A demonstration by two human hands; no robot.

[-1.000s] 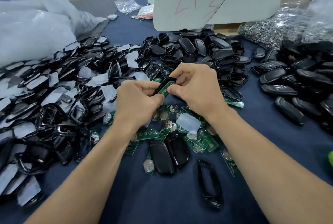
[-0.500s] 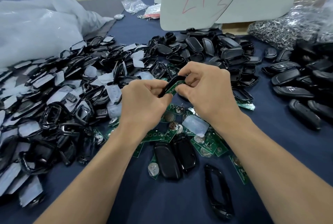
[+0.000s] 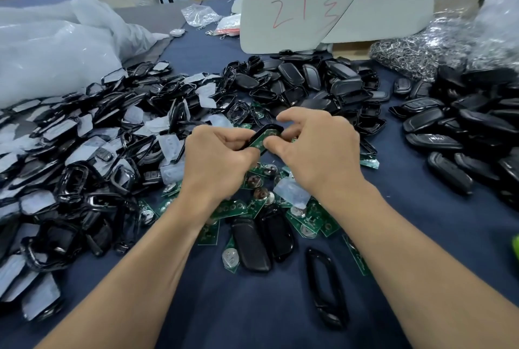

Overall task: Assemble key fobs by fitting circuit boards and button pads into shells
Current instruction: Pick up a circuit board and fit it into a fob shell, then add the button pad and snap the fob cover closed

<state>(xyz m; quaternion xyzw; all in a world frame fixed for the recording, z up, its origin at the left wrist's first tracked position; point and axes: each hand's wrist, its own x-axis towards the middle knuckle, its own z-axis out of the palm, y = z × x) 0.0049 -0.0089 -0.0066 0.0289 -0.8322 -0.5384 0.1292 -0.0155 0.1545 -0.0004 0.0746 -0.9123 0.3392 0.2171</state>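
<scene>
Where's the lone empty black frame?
Head view, lower centre-right: the empty black frame lies on the blue cloth, just right of two black shells.

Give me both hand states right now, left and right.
Left hand: closed, gripping the shell.
Right hand: closed, pinching the same shell, thumb on the board in it.

Only the person's forearms and hands show, tbh. Left hand [image 3: 216, 160] and right hand [image 3: 317, 152] are both on the near side of the white sign [image 3: 337, 6]. Arms are bare from the wrists right back to the frame edge.
</scene>
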